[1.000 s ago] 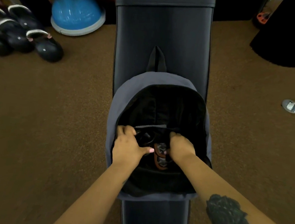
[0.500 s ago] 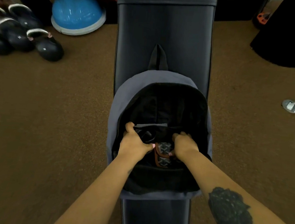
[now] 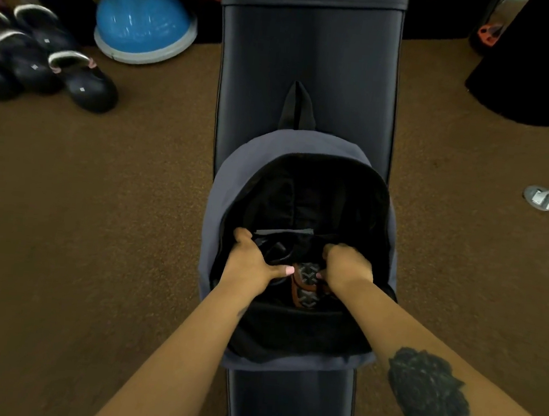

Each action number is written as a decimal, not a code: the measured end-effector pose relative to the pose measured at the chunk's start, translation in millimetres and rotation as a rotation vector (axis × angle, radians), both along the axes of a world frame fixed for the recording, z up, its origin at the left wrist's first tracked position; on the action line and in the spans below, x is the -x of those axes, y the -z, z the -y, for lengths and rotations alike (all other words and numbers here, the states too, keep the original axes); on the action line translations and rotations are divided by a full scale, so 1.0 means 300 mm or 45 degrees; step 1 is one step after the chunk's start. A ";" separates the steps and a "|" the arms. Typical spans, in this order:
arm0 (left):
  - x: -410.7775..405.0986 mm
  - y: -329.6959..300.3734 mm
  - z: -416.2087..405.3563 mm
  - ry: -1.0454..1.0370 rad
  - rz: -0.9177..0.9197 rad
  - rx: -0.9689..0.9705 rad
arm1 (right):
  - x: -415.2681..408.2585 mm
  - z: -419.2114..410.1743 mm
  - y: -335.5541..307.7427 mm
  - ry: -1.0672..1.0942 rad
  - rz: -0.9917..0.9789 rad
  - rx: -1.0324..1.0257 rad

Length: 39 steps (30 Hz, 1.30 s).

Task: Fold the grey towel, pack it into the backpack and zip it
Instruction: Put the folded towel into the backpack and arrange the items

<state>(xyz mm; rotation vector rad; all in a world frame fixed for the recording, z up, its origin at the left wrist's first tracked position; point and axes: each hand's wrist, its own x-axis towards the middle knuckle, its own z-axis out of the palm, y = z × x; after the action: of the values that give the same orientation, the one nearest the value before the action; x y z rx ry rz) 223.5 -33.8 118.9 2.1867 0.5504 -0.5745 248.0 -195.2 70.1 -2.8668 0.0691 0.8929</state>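
Head view: my two hands are both inside the one open backpack, which lies flat on a long dark padded bench running up the middle of the frame. My left hand is curled, fingers closed over dark fabric just left of centre. My right hand is fisted just right of centre, closed on more of that dark stuff at the mouth of the main compartment. Whether what I am gripping is the grey towel or the bag's own lining I cannot tell; the interior is too dark. One thin pale grey strip shows just above my knuckles, and it may be an edge of the towel, though I cannot be sure. Between my hands sits one patterned item with an orange-brown border, low in the compartment.

The backpack's single top loop points toward the upper frame. One tattoo marks my right forearm at lower right.

On the brown carpet: one blue dome trainer at upper left, four dark kettlebells beside it at far left that I can count, and one round metal floor plate at mid right.
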 end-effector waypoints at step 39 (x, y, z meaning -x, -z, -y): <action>0.278 -0.014 -0.177 -0.764 -0.096 0.319 | 0.197 -0.362 -0.303 -0.076 0.093 -0.767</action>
<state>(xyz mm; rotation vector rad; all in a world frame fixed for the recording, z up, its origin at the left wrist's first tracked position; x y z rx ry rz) 140.2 19.3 123.0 1.6542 1.0616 -0.3724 188.8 -86.5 161.0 -2.3396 -0.2511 0.6701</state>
